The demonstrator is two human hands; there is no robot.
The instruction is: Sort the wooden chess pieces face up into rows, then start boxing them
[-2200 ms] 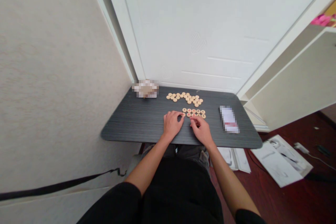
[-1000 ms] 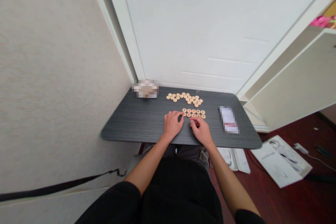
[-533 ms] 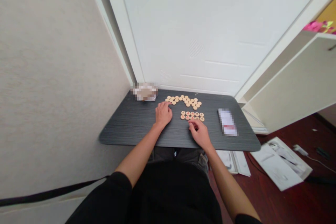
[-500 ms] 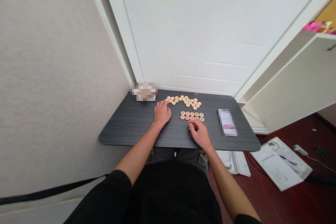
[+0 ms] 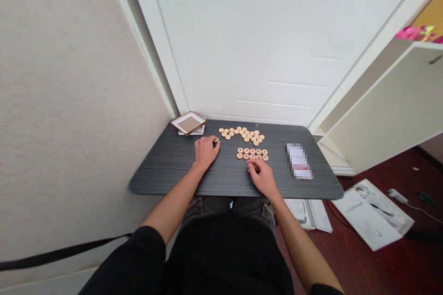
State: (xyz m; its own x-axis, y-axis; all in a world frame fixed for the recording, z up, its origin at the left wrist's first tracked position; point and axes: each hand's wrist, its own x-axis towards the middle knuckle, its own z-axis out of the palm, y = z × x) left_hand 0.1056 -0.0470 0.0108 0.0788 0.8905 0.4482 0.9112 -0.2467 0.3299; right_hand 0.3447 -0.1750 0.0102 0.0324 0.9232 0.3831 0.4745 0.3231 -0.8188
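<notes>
Beige and round, one small piece (image 5: 216,139) sits at the thumb and fingertips of the left hand (image 5: 205,151), which are pinched upon it; being a disc, it shows no long axis, and its exact tilt I cannot tell. To the right of this pinch, slightly farther away, lies a loose group of pieces (image 5: 246,139). Nearer on the right, two rows of marked pieces (image 5: 246,156) run from left to right. Just before them is the right hand (image 5: 262,175), loosely curled; whether it holds something, I cannot tell. Behind the left hand stands a tilted tray (image 5: 190,124). Leftward, bare dark table (image 5: 162,166) reaches its rounded edge.
</notes>
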